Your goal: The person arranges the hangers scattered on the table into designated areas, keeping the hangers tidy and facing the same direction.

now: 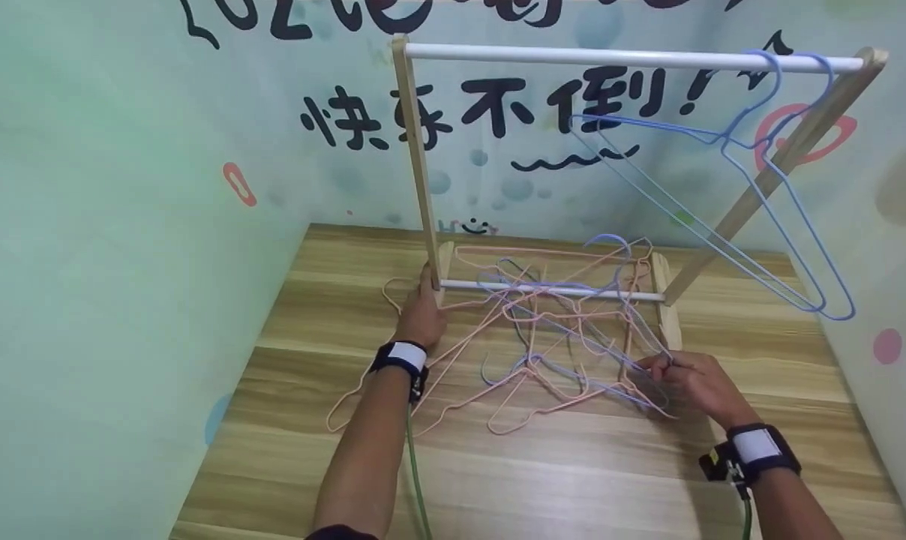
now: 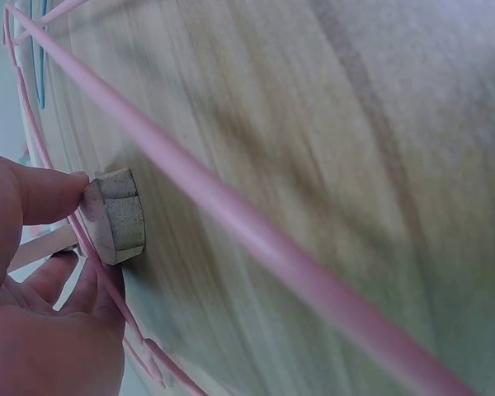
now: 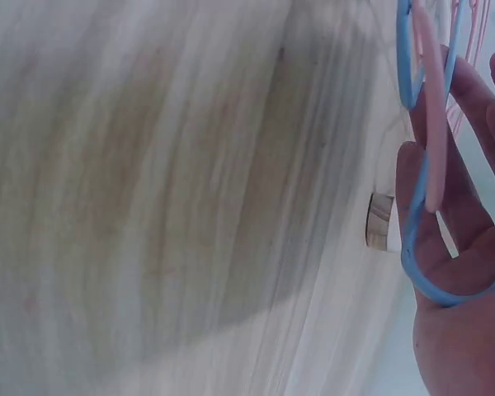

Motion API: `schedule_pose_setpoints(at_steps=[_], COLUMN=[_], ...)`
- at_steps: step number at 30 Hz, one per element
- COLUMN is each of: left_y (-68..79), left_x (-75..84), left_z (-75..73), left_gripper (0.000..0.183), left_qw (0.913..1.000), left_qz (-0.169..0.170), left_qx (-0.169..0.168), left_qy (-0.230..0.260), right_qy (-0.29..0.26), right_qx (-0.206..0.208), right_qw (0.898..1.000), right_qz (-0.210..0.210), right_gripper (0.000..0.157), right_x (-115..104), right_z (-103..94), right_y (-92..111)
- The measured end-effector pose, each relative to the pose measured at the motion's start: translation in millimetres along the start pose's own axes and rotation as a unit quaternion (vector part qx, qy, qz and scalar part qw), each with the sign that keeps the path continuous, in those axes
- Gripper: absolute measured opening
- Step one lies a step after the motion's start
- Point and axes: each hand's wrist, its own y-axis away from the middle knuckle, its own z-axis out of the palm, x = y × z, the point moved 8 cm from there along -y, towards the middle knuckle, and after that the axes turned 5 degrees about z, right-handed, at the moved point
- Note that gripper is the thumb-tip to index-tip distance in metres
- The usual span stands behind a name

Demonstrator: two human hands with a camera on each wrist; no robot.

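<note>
A drying rack with a white top bar (image 1: pixel 633 56) and wooden side posts stands on the wood-look floor. My left hand (image 1: pixel 421 319) holds its left wooden foot (image 2: pixel 114 219), thumb on one side and fingers on the other. Beside those fingers runs a pink hanger (image 2: pixel 223 214). At the right edge of the hanger pile, my right hand (image 1: pixel 697 382) has loosely curled fingers around the end of a blue hanger (image 3: pixel 411 247). A pink hanger (image 3: pixel 434 115) crosses in front of these fingers. Pink and blue hangers lie tangled over the lower bar (image 1: pixel 457 284).
Two blue hangers (image 1: pixel 780 79) hang from the right end of the top bar. A printed wall sheet (image 1: pixel 528 199) stands behind the rack, with side walls at left and right. Green cables (image 1: pixel 414 465) trail from the wrist straps.
</note>
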Motion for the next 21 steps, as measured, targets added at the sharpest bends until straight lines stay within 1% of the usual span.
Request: schedule_pose_setpoints(at_steps=[4, 8, 13, 15, 16, 19, 21], left_y=[-1.8, -3.2, -2.4, -1.9, -1.7, -2.5, -3.5], left_x=[-3.1, -5.0, -5.5, -5.9, -6.0, -7.7, -9.7], left_z=[2.6, 2.8, 2.6, 2.8, 2.7, 3.0, 3.8], left_gripper=[0.093, 0.090, 0.090, 0.089, 0.089, 0.090, 0.092], left_qw=[1.0000, 0.9999, 0.9991, 0.9988, 0.9987, 0.9987, 0.9992], left_qz=[0.001, 0.013, 0.038, 0.044, 0.046, 0.046, 0.037], left_qx=[-0.004, 0.006, 0.017, 0.019, 0.020, 0.022, 0.017], left_qy=[-0.001, 0.002, 0.006, 0.004, 0.004, 0.002, 0.000], right_qy=[-0.061, -0.113, -0.152, -0.147, -0.135, -0.079, -0.032], right_qx=[-0.008, -0.020, -0.066, -0.086, -0.092, -0.095, -0.091], right_qw=[0.998, 0.993, 0.986, 0.985, 0.986, 0.992, 0.995], right_qz=[0.019, 0.039, 0.033, 0.022, 0.017, -0.001, -0.012], right_gripper=[0.028, 0.025, 0.022, 0.021, 0.020, 0.021, 0.022], right_x=[0, -1, -7, -10, -11, -16, -20], right_z=[-1.1, 1.6, 12.6, 17.2, 18.9, 21.0, 20.9], right_y=[5, 9, 13, 13, 13, 11, 9])
